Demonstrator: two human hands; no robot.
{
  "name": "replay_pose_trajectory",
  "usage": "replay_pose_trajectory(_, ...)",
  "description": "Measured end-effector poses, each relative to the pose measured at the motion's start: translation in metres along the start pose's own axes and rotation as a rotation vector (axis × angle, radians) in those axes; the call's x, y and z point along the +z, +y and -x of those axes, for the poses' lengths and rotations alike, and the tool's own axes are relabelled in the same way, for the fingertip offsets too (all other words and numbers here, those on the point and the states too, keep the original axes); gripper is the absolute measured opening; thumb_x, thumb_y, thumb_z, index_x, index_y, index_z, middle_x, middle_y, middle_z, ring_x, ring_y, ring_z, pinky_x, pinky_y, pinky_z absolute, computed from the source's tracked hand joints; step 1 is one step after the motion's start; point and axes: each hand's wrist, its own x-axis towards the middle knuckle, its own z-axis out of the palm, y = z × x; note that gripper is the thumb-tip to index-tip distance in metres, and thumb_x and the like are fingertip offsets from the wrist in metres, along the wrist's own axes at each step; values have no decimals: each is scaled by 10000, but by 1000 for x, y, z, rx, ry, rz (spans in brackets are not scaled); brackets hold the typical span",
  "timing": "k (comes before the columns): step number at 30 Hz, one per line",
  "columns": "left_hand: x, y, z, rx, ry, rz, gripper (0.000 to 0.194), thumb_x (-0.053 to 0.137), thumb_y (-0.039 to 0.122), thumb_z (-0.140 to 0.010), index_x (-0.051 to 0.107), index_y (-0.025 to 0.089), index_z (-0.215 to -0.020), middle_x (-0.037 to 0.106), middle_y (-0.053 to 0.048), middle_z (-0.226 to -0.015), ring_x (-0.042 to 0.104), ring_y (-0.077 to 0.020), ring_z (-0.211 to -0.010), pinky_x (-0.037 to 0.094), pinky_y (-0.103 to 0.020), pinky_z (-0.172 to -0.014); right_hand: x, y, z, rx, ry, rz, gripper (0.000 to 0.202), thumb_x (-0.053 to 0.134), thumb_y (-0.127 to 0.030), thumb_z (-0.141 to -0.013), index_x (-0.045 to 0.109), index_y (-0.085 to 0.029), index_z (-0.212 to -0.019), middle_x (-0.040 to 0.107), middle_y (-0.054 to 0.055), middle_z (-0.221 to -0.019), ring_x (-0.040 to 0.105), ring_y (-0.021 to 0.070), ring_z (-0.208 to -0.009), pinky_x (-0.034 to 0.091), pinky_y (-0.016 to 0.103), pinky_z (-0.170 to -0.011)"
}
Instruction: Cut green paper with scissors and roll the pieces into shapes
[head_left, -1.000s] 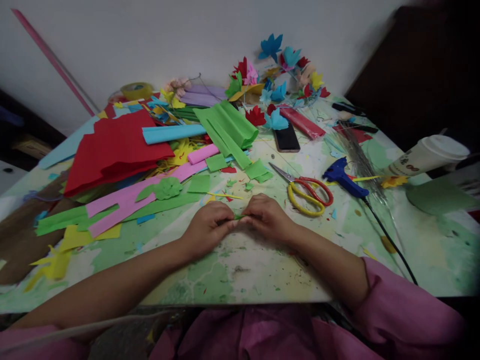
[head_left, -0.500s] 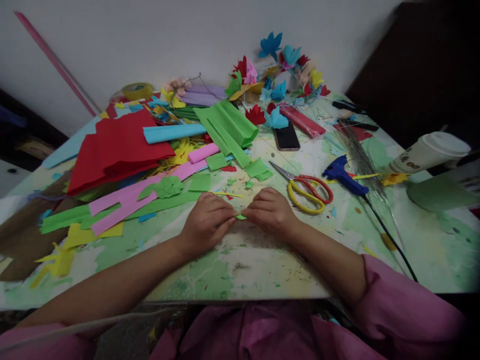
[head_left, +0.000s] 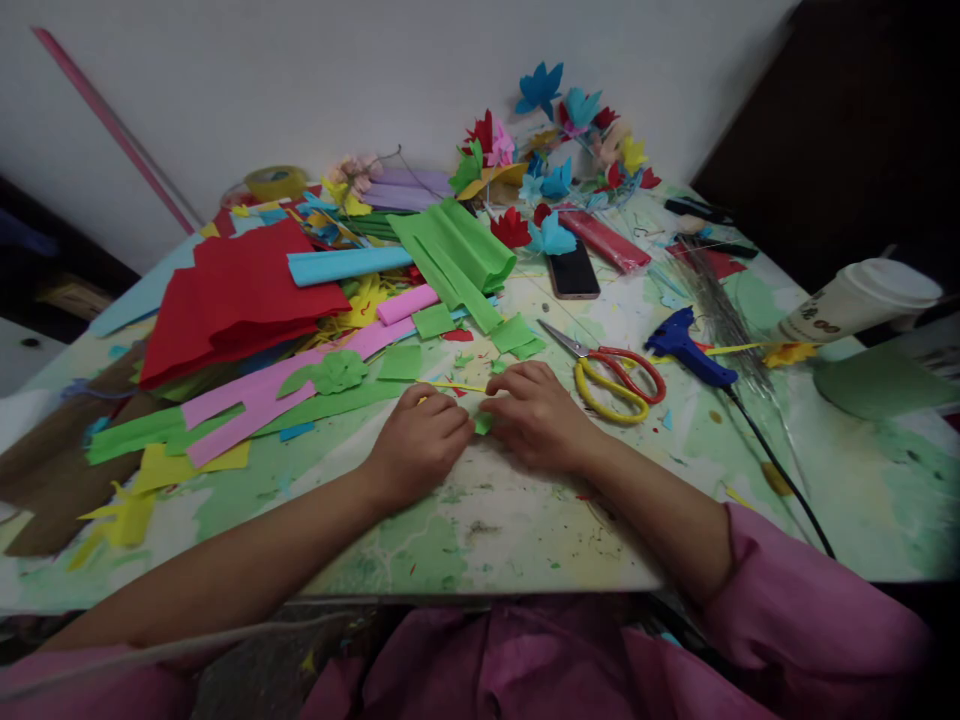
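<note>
A small green paper piece (head_left: 482, 424) shows between my two hands, low over the table. My left hand (head_left: 421, 440) is closed, its fingertips at the left edge of that piece. From the right, my right hand (head_left: 534, 415) pinches the same piece with bent fingers. A thin yellow strip (head_left: 457, 386) lies just beyond the fingers. Green paper squares (head_left: 401, 363) and a ruffled green paper flower (head_left: 339, 373) lie beyond my left hand. Scissors with red and yellow handles (head_left: 611, 400) rest open to the right of my right hand.
Red crepe paper (head_left: 232, 300) and pink strips (head_left: 262, 408) cover the left side. A phone (head_left: 574, 272) and paper flowers (head_left: 553, 235) are at the back. A blue glue gun (head_left: 690, 348), wires (head_left: 720, 290) and a white cup (head_left: 862, 300) are on the right.
My right hand's fingers have lifted and spread slightly, and my left hand has turned a little. More of the green piece shows between them.
</note>
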Motion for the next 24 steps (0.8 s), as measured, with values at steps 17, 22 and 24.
replay_pose_trajectory(17, 2, 8, 7, -144, -94, 252, 182, 495, 232, -865, 663, 179, -821, 653, -53, -810, 543, -198, -813, 339, -391, -759, -8, -5, -1, -58, -208, -81, 185, 523, -185, -773, 687, -184, -857, 614, 63, -833, 461, 218, -871, 289, 387, -826)
replay_pose_trajectory(22, 7, 2, 7, -189, -111, 325, 170, 515, 279, -859, 653, 181, -850, 656, -60, -845, 551, -212, -841, 359, -397, -781, -7, -4, -1, -53, -194, -107, 172, 518, -203, -782, 681, -185, -836, 613, 64, -834, 460, 219, -871, 287, 391, -830)
replay_pose_trajectory(24, 7, 1, 6, -222, -120, 363, 155, 513, 263, -860, 642, 179, -845, 655, -55, -846, 553, -206, -839, 367, -388, -778, -6, -3, -1, -50, -191, -115, 174, 513, -211, -790, 680, -183, -831, 613, 63, -835, 460, 217, -870, 288, 390, -833)
